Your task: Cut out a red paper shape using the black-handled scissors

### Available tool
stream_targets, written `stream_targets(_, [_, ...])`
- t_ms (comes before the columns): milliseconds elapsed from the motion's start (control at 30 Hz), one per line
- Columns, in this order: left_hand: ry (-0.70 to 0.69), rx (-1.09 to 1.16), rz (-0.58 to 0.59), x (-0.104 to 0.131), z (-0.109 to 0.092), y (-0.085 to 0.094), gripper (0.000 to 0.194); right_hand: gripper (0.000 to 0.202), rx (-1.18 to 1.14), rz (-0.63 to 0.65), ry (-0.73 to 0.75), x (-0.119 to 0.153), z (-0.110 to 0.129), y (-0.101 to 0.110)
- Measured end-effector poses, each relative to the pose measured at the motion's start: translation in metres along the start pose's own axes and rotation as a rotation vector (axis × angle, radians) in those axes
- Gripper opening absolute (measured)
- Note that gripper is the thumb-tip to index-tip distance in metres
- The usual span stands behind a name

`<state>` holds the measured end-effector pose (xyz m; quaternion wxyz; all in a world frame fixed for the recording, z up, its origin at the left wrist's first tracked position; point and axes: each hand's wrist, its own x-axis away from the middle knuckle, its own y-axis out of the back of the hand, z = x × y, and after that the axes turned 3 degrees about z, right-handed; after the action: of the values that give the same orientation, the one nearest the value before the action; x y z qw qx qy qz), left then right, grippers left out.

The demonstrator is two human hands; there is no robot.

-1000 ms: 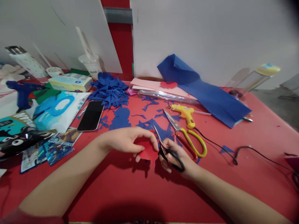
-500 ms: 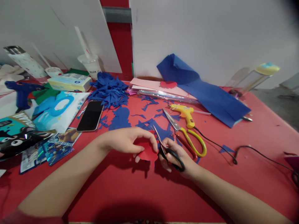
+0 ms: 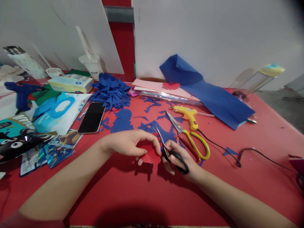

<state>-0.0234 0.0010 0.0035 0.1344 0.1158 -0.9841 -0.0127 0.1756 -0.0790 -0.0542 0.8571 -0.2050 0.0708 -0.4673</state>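
Between its thumb and fingers my left hand [image 3: 133,142] pinches a piece of red paper [image 3: 150,155], held above the red table. My right hand [image 3: 181,158] grips a pair of black-handled scissors [image 3: 181,164]. Their narrow blades are parted a little and sit at the right edge of the red paper. Just beyond both hands lie blue paper scraps [image 3: 163,128]. A larger pair of scissors [image 3: 196,144], with red and yellow handles, rests beside my right hand.
Behind the scissors lies a yellow glue gun [image 3: 187,115] with its black cord trailing right. A long blue sheet [image 3: 213,99] leans at the back. A phone [image 3: 92,117], a blue paper pile [image 3: 111,90] and a wipes pack [image 3: 63,109] are on the left. A drink cup [image 3: 91,66] stands behind.
Hardly anything differs. The black scissor handles have shifted very slightly to the right; the left hand and red paper stay in place.
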Motion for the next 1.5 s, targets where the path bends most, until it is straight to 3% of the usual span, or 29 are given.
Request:
stream_targets(800, [0.049, -0.077, -0.006, 0.002, -0.005, 0.000, 0.044, 0.040, -0.038, -0.020, -0.010, 0.000, -0.002, 0.002])
stream_targets(1033, [0.031, -0.072, 0.053, 0.000, -0.005, -0.002, 0.046, 0.045, -0.038, -0.062, -0.016, -0.001, -0.002, 0.002])
stream_targets(1267, [0.072, -0.114, 0.181, -0.012, 0.001, -0.016, 0.049, 0.040, 0.030, -0.151, 0.032, -0.003, -0.006, 0.001])
stream_targets(1500, [0.129, -0.133, 0.153, -0.018, 0.010, -0.020, 0.040, 0.038, 0.103, -0.154, -0.019, -0.002, -0.007, 0.000])
